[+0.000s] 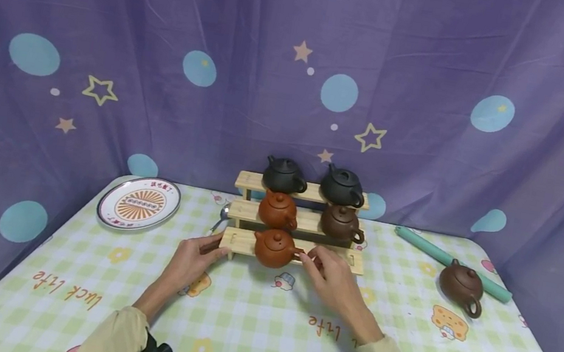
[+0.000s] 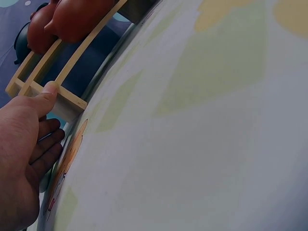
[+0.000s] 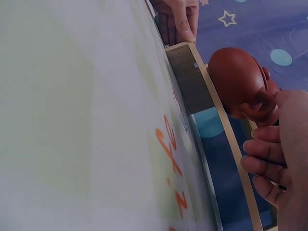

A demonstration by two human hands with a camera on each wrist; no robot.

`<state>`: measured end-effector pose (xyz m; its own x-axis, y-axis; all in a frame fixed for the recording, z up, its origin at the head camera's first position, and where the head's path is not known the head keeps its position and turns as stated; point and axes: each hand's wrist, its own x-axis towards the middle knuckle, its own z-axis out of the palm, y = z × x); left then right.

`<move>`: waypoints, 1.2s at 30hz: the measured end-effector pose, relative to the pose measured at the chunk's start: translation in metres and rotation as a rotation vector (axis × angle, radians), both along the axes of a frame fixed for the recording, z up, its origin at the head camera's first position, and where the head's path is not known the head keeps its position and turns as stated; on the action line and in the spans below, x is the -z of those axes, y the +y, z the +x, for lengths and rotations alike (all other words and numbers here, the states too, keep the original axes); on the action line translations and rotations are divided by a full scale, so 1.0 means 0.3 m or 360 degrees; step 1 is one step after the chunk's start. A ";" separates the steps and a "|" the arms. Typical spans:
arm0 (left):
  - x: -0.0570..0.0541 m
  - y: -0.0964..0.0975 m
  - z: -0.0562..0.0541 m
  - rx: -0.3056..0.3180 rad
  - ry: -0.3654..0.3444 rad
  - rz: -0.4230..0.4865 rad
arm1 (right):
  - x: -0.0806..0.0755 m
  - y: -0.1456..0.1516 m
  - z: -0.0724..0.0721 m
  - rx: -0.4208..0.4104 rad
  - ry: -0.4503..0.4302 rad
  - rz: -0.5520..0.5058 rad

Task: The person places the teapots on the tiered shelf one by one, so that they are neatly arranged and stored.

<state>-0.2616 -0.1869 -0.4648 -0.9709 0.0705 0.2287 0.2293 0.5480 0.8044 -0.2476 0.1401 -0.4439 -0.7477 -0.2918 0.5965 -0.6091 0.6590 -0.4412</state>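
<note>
A three-tier wooden display rack (image 1: 242,243) stands on the table, bearing several small teapots. My left hand (image 1: 191,259) grips the left end of its lowest tier. In the left wrist view the thumb (image 2: 49,88) lies on the top corner, with the other fingers bent below. An orange-brown teapot (image 1: 272,251) sits on that lowest tier, spout to the left. My right hand (image 1: 336,278) pinches its handle, and the remaining fingers (image 3: 262,168) hang loosely beside the rack. Another orange-brown teapot (image 1: 276,211) and a dark brown teapot (image 1: 340,222) occupy the middle tier.
Two black teapots (image 1: 284,176) stand on the top tier. At the right, a dark brown teapot (image 1: 460,284) rests by a green rolled tube (image 1: 426,244). A patterned plate (image 1: 110,211) lies at the left, and a spoon (image 1: 224,212) is partly hidden by the rack.
</note>
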 end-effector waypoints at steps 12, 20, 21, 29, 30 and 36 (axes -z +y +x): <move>0.003 0.000 0.000 0.0004 0.0015 -0.0023 | -0.007 0.086 0.050 0.0085 -0.0132 -0.0027; 0.002 -0.001 -0.002 -0.0009 0.0029 -0.0031 | -0.015 0.157 0.078 0.0117 -0.0092 -0.0023; 0.002 -0.001 -0.002 -0.0011 0.0026 -0.0030 | -0.017 0.166 0.084 0.0116 -0.0085 -0.0023; -0.001 0.000 0.000 -0.0014 0.0002 -0.0023 | -0.036 0.250 0.120 0.0178 -0.0101 0.0015; -0.001 0.000 0.001 -0.0012 0.0000 -0.0022 | -0.037 0.262 0.122 0.0192 -0.0097 0.0023; -0.002 0.000 0.003 -0.0007 -0.0007 -0.0002 | -0.036 0.341 0.130 0.0277 -0.0028 0.0057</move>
